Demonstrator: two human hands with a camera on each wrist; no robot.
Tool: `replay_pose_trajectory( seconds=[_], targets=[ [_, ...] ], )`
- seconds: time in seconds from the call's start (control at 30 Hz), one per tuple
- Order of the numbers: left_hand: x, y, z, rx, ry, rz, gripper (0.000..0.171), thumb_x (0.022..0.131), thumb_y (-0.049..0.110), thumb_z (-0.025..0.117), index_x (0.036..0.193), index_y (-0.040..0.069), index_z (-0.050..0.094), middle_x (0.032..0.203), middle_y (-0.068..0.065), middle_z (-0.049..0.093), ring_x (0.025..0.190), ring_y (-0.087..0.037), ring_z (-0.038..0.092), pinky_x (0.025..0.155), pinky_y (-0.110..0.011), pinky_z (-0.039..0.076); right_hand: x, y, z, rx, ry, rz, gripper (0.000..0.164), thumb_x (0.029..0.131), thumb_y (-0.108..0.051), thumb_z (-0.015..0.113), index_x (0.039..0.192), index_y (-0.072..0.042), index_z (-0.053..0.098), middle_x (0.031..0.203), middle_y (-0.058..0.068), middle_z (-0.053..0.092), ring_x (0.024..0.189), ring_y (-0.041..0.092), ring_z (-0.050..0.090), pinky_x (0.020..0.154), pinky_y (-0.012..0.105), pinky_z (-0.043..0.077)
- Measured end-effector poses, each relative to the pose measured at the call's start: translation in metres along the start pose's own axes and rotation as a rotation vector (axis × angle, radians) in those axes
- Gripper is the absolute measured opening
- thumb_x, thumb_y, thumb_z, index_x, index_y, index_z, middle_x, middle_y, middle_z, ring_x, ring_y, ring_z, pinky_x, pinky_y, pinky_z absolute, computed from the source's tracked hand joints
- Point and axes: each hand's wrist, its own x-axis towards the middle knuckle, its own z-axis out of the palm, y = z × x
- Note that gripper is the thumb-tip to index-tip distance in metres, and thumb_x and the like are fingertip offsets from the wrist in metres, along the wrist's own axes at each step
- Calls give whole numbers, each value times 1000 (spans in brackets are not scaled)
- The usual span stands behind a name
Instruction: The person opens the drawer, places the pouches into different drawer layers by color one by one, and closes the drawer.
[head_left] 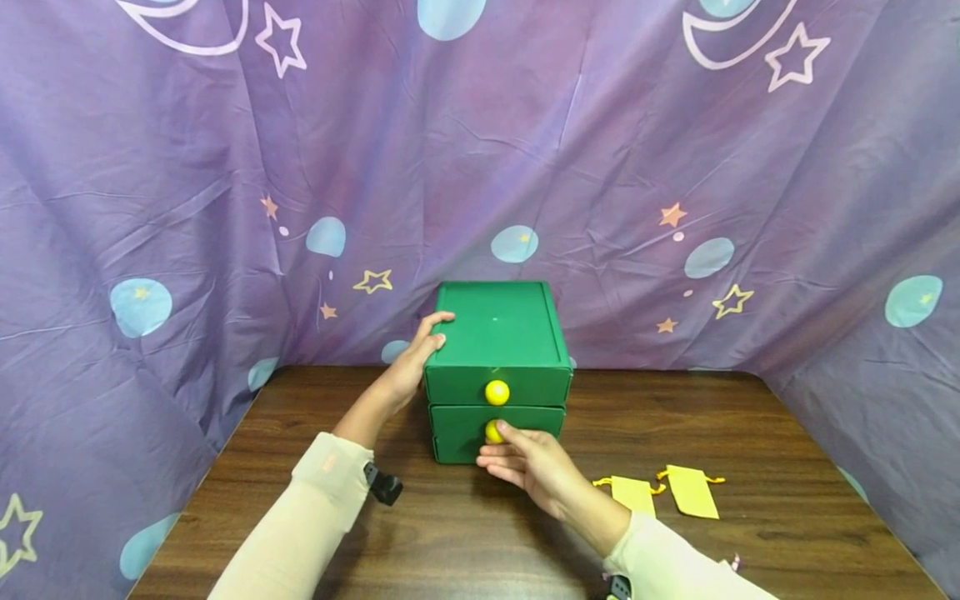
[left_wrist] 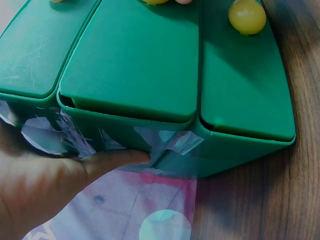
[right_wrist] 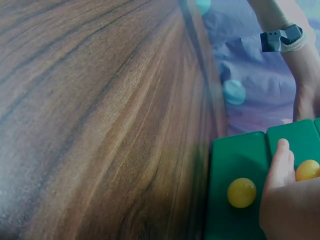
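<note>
A green drawer box stands on the table near the curtain. Three drawer fronts with round yellow knobs show in the left wrist view, all closed or nearly so. My left hand rests against the box's left side, two fingertips at its top edge; its thumb lies straight along the taped side. At the middle drawer, my right hand pinches the yellow knob, thumb on it and fingers below. The upper knob is free. The bottom knob is hidden behind the right hand in the head view.
Two yellow drawstring pouches lie on the wooden table to the right of the box. A small pinkish item shows partly behind the right sleeve. A purple patterned curtain hangs behind and beside the table.
</note>
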Motion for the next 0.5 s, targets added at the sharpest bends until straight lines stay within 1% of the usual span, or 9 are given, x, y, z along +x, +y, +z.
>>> replay_pose_trajectory(
  seconds=[0.4, 0.5],
  targets=[
    [0, 1, 0, 27, 0, 7, 50, 108, 25, 32, 157, 16, 27, 168, -16, 11, 152, -37, 12, 122, -61, 7, -7, 1, 2, -6, -3, 18, 31, 104, -28, 62, 111, 1, 66, 95, 12, 77, 91, 21, 76, 88, 33, 59],
    [0, 0, -1, 23, -1, 9, 50, 108, 24, 32, 157, 15, 27, 168, -17, 12, 151, -37, 14, 122, -60, 8, -10, 1, 2, -8, -6, 25, 32, 104, -29, 63, 113, 2, 66, 96, 12, 77, 91, 21, 75, 89, 34, 59]
  ],
)
